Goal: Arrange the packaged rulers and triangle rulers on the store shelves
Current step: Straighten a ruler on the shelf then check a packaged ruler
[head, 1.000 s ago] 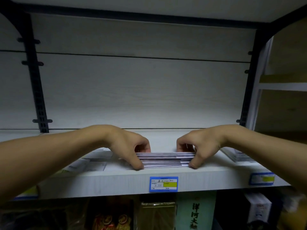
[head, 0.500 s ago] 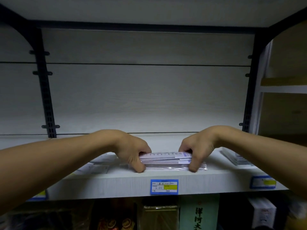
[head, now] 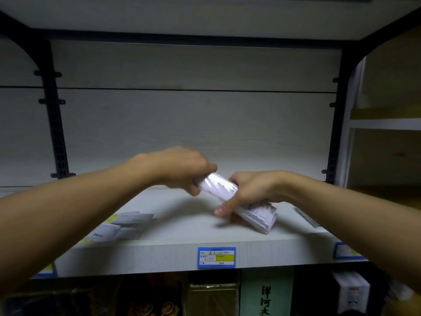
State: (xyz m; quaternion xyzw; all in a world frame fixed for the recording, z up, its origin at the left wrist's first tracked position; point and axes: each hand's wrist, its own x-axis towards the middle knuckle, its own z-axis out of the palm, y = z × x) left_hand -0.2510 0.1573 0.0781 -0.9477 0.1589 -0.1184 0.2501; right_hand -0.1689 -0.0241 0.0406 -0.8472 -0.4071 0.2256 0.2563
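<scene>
Rulers, slick-wrapped, light, look apt to fan: left hand and right hand clamp the ends above the shelf front edge.

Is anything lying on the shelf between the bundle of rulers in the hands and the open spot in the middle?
Nothing visible. Both the left hand and right hand grip the ruler bundle above a bare stretch of shelf. The package pile lies off to the left, apart.
</scene>
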